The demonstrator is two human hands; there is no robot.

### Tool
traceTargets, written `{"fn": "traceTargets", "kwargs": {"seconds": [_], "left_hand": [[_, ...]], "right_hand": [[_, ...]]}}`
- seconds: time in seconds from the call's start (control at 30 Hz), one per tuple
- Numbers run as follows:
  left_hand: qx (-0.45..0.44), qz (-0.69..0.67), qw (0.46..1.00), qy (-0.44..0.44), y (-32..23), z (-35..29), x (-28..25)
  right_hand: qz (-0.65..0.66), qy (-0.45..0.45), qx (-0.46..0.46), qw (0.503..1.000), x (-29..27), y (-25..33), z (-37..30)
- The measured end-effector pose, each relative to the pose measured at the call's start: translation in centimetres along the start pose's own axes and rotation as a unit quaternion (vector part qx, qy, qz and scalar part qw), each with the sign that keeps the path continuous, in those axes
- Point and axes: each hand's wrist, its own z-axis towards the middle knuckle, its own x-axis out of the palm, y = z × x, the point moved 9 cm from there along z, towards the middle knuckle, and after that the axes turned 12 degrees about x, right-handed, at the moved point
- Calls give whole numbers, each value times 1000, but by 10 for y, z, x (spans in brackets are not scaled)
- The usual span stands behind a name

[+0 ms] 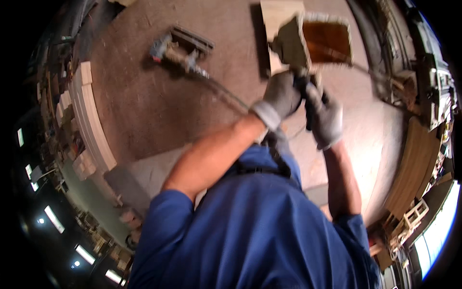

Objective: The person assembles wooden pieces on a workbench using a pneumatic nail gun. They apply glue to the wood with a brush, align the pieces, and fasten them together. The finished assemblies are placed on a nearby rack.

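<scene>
Both my hands wear grey work gloves and meet in front of me, close to the near side of an open box [308, 60] with a pale, rough rim and orange-brown insides. My left hand [283, 91] is closed at a small dark object [301, 85], whose kind is blurred and partly covered by the fingers. Just right of it, my right hand [328, 119] curls round a dark handle-like piece [309, 115]. A nail gun [182, 54] lies on the worktable [130, 101] to the left, its hose [224, 91] trailing toward my left forearm.
A pale wooden board [276, 19] lies partly under the box. Long wooden strips [91, 113] line the table's left side. Curved-looking brown panels [411, 166] stand at the right, near a small wooden frame [415, 212]. Timber pieces and shelves fill the surroundings.
</scene>
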Motion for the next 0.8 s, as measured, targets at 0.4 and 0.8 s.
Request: {"fn": "traceTargets", "kwargs": {"seconds": [0.4,0.8], "left_hand": [[-59,177,978,95,40,-47,1],[137,471,864,110,79,-10,-34]], "right_hand": [[45,-131,115,984,-79,-44,-26],[-4,-118,158,980,-65,-99,-21]]}}
